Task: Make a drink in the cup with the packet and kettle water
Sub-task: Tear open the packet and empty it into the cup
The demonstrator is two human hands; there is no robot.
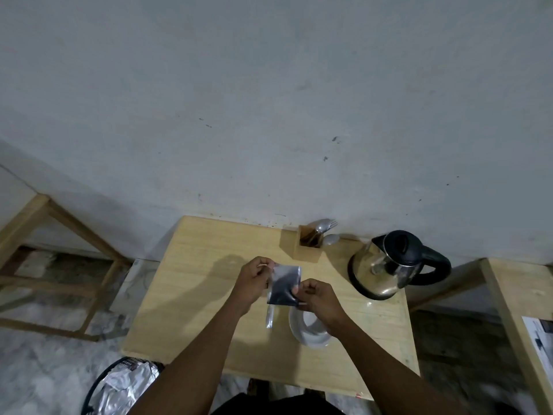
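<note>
Early stage: both hands, left hand (254, 278) and right hand (318, 296), pinch the packet (284, 284) with closed fingers above the cup (309, 326); kettle (395, 265) waits at two o'clock, nothing poured, judging by the seemingly empty cup.

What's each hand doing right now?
Left hand: closed, pinching the packet at its top corner.
Right hand: closed, pinching the packet's lower edge.

We list a plain home tea corner: wooden table (209, 295), kettle (395, 265), cutlery holder (308, 244), scuffed wall (269, 115).
</note>
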